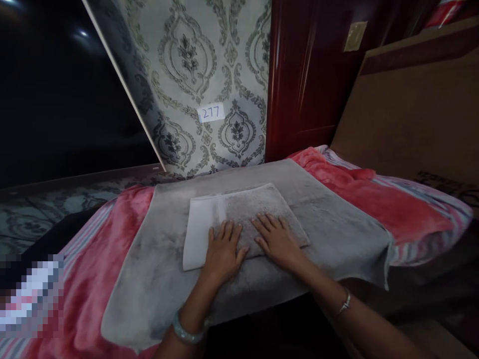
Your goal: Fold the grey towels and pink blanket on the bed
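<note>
A folded rectangular cloth, grey and fuzzy on most of its top with a smooth white part on the left, lies on a grey plush cover. My left hand rests flat on its front left portion, fingers spread, near the white part. On its right half lies my right hand, also flat with the fingers apart. Both palms face down, and neither hand grips anything. A pale bangle circles my left wrist, and a thin silver bracelet is on the right.
Pink blankets with striped edges show beneath the cover, at the left and the right. A large dark screen stands at the left. Patterned wallpaper with a paper marked 277, a dark red door panel and a cardboard box are behind.
</note>
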Available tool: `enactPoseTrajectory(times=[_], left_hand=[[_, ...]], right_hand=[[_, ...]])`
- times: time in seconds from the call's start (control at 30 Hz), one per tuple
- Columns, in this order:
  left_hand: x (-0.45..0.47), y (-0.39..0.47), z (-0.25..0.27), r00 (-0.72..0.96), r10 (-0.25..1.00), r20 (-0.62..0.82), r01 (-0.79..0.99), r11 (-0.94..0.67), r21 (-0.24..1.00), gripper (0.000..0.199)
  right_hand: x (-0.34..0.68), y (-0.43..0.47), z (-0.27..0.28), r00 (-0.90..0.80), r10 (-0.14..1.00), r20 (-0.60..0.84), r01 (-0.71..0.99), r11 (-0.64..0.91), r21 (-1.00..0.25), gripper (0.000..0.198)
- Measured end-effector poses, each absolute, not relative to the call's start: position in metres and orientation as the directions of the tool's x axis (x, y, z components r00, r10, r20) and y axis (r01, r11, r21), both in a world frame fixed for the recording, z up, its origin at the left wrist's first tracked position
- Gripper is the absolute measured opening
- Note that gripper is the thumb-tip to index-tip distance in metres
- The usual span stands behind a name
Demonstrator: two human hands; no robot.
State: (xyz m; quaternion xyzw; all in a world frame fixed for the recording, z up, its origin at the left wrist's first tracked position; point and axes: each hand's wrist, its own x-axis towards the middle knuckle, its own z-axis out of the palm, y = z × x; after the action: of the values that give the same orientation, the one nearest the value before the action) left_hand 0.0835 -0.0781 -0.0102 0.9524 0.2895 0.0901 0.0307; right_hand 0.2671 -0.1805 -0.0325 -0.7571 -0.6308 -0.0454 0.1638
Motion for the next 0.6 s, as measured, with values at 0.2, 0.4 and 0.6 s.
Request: enactPoseTrajectory(times=[0.2, 0.4, 0.6], left_hand=[[0.076, -0.076, -0.015, 0.829, 0.537, 0.158, 0.530, -0.844, 0.090, 0.064], [0.041, -0.067, -0.023, 0.814, 0.529, 0.238, 0.526, -0.847, 0.084, 0.071], [-0.012, -0.042, -0.035, 0.783, 0.559, 0.273, 0.561, -0.824, 0.077, 0.065]], right_hand=[[0.272, -0.187, -0.039, 0.174, 0.939, 0.295, 0.975, -0.121, -0.188, 0.054], [0.300, -0.216, -0.044, 0.106, 0.952, 0.289, 0.973, -0.040, -0.226, 0.068], [0.327, -0.240, -0.063, 0.134, 0.911, 0.390, 0.945, 0.001, -0.326, 0.066]])
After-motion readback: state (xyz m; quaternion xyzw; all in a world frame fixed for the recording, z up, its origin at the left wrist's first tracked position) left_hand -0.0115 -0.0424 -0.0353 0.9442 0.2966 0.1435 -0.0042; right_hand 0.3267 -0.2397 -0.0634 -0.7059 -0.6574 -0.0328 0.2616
